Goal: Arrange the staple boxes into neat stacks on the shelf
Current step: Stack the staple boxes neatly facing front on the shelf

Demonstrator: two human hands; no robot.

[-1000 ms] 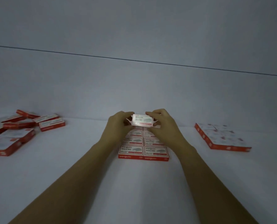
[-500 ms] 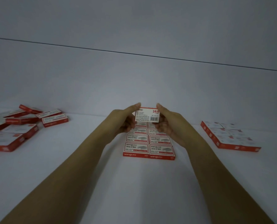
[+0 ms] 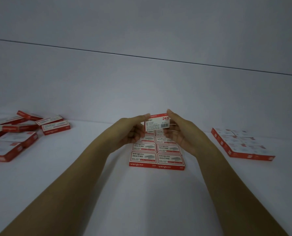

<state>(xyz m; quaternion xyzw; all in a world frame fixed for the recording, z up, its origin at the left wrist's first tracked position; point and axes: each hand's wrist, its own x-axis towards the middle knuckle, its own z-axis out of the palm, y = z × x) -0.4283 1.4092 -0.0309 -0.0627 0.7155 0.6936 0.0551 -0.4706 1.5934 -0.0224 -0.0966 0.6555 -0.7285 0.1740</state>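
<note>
A red and white staple box [image 3: 156, 123] is held upright between both hands, its barcode side facing me, above the far end of a neat two-column block of staple boxes [image 3: 157, 155] on the white shelf [image 3: 141, 193]. My left hand [image 3: 133, 129] pinches the box's left end. On the other end, my right hand [image 3: 179, 132] grips it with thumb on top and fingers beneath. The far rows of the block are hidden behind my hands.
A loose, untidy heap of staple boxes [image 3: 21, 132] lies at the left of the shelf. A flat, tidy group of boxes [image 3: 240, 143] sits at the right. The shelf's back wall [image 3: 141, 86] rises just behind the block.
The held box has been turned from lying flat, front face up, to standing upright with its barcode side toward me. Both hands rose slightly with it.
</note>
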